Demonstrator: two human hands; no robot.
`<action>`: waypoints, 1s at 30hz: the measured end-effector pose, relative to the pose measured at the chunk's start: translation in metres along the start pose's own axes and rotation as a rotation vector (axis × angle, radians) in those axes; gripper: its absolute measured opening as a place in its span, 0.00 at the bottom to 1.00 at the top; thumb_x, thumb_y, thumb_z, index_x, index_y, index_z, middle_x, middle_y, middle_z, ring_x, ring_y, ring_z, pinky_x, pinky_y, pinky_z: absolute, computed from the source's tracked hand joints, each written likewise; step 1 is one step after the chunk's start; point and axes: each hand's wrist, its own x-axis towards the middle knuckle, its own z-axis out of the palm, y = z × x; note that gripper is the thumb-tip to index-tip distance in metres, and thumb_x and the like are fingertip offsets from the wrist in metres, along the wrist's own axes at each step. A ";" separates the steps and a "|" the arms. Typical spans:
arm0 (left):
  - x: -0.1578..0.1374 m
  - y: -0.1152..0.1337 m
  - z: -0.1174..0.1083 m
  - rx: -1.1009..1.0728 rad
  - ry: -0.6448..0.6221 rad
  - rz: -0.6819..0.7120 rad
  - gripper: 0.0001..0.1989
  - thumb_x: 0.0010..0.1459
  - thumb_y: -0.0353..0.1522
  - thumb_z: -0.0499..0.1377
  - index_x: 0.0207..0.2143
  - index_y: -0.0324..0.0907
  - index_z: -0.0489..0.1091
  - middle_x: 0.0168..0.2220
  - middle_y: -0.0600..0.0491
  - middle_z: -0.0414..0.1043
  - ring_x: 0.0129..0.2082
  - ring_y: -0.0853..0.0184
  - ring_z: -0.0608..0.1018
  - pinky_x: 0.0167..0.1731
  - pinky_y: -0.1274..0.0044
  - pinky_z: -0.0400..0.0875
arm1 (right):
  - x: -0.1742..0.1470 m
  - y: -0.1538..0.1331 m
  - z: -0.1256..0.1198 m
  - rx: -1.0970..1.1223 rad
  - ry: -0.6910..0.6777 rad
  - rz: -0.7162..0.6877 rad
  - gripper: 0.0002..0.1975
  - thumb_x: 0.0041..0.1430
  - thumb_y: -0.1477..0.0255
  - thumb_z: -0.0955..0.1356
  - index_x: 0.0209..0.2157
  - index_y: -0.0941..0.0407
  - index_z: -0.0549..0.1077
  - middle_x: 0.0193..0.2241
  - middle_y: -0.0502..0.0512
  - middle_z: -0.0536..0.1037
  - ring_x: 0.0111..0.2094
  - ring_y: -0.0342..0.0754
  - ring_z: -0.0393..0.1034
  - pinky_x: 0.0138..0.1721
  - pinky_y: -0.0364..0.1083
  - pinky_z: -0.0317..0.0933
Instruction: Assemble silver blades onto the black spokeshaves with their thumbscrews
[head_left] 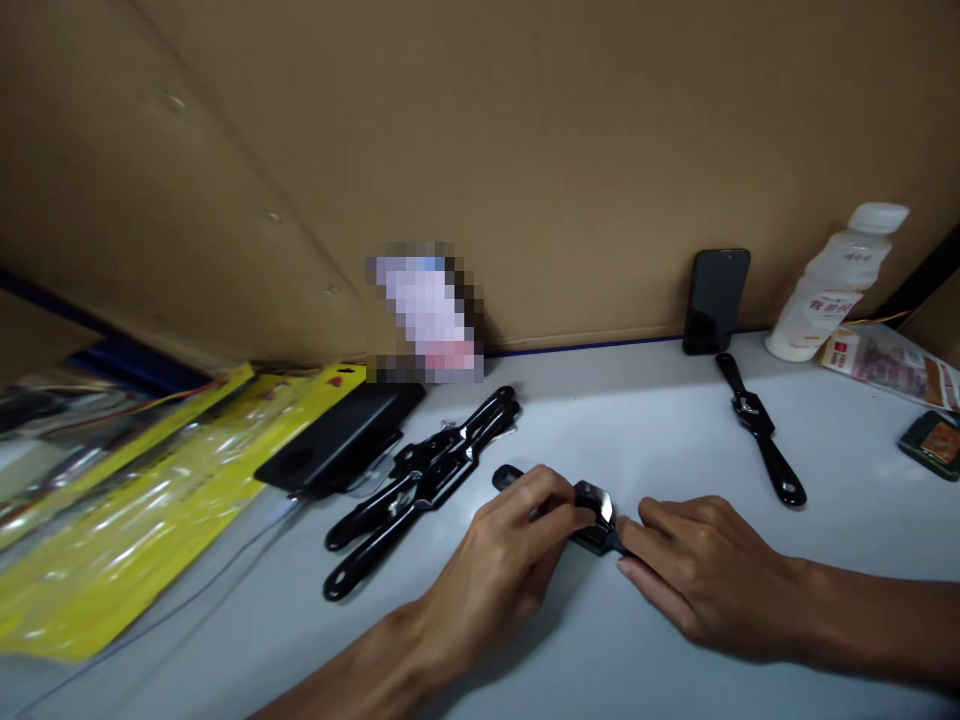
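A black spokeshave (592, 538) lies between my two hands, low over the grey table. Its rounded left handle end (508, 477) shows past my knuckles, and a shiny metal blade (596, 500) sits at its middle. My left hand (517, 540) is closed on the left part of the tool, thumb and fingertips at the blade's edge. Gripping the right handle, my right hand (697, 560) hides most of it. Several more black spokeshaves (424, 490) lie overlapped to the left of my left hand. A separate spokeshave (757, 430) lies at the right.
Yellow blister packs (187, 500) cover the left side, beside a black box-like device (341, 440) with a cable. A dark phone (716, 300), a blurred-out upright item (427, 315) and a plastic bottle (825, 285) stand at the cardboard wall (562, 170). Packets (892, 365) lie far right.
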 end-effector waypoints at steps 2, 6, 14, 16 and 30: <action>0.001 -0.002 0.000 0.008 0.019 0.011 0.14 0.66 0.20 0.51 0.42 0.42 0.74 0.35 0.52 0.69 0.32 0.70 0.74 0.29 0.80 0.72 | 0.000 0.000 0.001 0.000 0.004 0.001 0.12 0.72 0.70 0.58 0.43 0.58 0.71 0.31 0.54 0.74 0.25 0.46 0.66 0.26 0.48 0.55; 0.000 0.000 -0.001 -0.015 -0.002 -0.017 0.14 0.65 0.21 0.49 0.44 0.41 0.72 0.34 0.52 0.69 0.31 0.69 0.73 0.30 0.77 0.72 | 0.000 -0.001 0.000 0.022 -0.024 0.020 0.12 0.71 0.70 0.59 0.42 0.58 0.71 0.31 0.55 0.76 0.25 0.47 0.68 0.27 0.48 0.57; 0.005 -0.007 -0.008 0.059 -0.117 -0.067 0.21 0.62 0.23 0.51 0.57 0.42 0.68 0.46 0.44 0.70 0.43 0.59 0.73 0.42 0.66 0.75 | -0.002 0.000 0.003 0.068 -0.016 0.081 0.29 0.68 0.72 0.60 0.67 0.65 0.53 0.43 0.62 0.80 0.35 0.52 0.75 0.33 0.51 0.67; 0.005 -0.010 -0.009 0.044 -0.128 -0.052 0.20 0.64 0.23 0.51 0.56 0.41 0.68 0.45 0.45 0.71 0.43 0.60 0.73 0.42 0.65 0.75 | -0.002 0.001 0.005 0.054 -0.023 0.065 0.29 0.68 0.73 0.60 0.68 0.64 0.54 0.41 0.61 0.80 0.34 0.51 0.75 0.33 0.51 0.67; 0.014 -0.025 -0.027 -0.111 -0.337 -0.124 0.20 0.65 0.25 0.52 0.58 0.43 0.68 0.42 0.48 0.72 0.43 0.61 0.73 0.45 0.67 0.71 | -0.002 0.006 0.003 -0.025 -0.047 0.063 0.24 0.71 0.71 0.59 0.64 0.66 0.59 0.38 0.61 0.80 0.29 0.50 0.75 0.27 0.49 0.66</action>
